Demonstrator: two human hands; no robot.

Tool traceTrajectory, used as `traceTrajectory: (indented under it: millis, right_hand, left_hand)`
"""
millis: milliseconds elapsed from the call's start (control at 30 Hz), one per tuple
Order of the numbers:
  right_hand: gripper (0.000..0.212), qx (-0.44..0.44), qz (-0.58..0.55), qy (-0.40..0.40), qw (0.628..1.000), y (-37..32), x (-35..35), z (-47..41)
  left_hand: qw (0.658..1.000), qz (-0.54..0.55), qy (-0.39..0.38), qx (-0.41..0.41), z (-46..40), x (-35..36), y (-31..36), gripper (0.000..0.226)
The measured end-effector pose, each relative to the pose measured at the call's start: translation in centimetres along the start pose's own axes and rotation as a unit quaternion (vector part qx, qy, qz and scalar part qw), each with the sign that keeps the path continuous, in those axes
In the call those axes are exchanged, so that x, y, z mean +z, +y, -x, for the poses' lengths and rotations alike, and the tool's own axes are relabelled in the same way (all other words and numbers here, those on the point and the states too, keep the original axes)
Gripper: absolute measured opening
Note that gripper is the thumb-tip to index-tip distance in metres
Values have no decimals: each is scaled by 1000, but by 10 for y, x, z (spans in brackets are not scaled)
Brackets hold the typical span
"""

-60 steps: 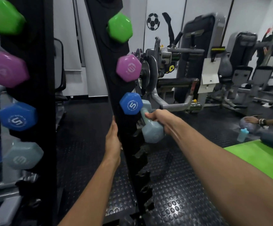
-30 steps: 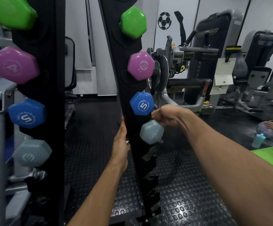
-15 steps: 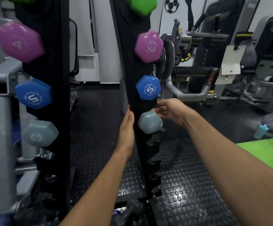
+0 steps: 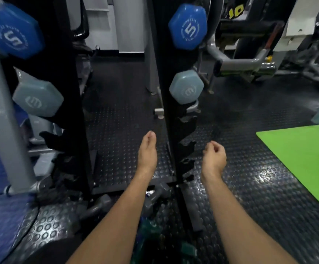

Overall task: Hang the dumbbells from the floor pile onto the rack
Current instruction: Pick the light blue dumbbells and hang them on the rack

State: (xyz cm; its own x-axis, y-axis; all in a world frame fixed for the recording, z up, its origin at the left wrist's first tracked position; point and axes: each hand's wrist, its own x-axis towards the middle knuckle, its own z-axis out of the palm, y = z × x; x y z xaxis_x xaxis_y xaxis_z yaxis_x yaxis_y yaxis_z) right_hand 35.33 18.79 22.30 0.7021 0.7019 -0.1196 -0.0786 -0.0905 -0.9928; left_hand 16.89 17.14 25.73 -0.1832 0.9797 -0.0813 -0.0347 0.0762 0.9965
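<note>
Both hands empty, low in front of the rack (image 4: 172, 130). Left hand (image 4: 147, 151) flat, fingers straight and together, just left of the rack's right upright. Right hand (image 4: 214, 157) loosely curled, holding nothing, just right of it. Grey dumbbell (image 4: 186, 87) marked 3 hangs on the rack, under the blue dumbbell (image 4: 188, 26) marked 5. Floor pile (image 4: 155, 195) of dark dumbbells at the rack base, blurry. Green mat (image 4: 303, 161) to the right.
</note>
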Motion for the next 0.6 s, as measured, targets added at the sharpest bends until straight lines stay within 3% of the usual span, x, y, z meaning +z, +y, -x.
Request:
traceTrajectory:
  millis: [100, 267, 400, 600]
  right_hand:
    - [10, 143, 33, -71, 987, 86, -8, 13]
    - [14, 321, 100, -186, 923, 184, 9, 41]
    - [21, 385, 101, -251, 882, 232, 35, 58]
    - [34, 443, 88, -241, 859, 272, 70, 52]
  left_hand:
    - [998, -32, 6, -57, 6, -12, -47, 57]
    - [988, -45, 37, -145, 11, -38, -113, 60]
    - [980, -37, 60, -183, 3, -51, -141, 64]
    - [983, -38, 67, -166, -9, -72, -163, 65]
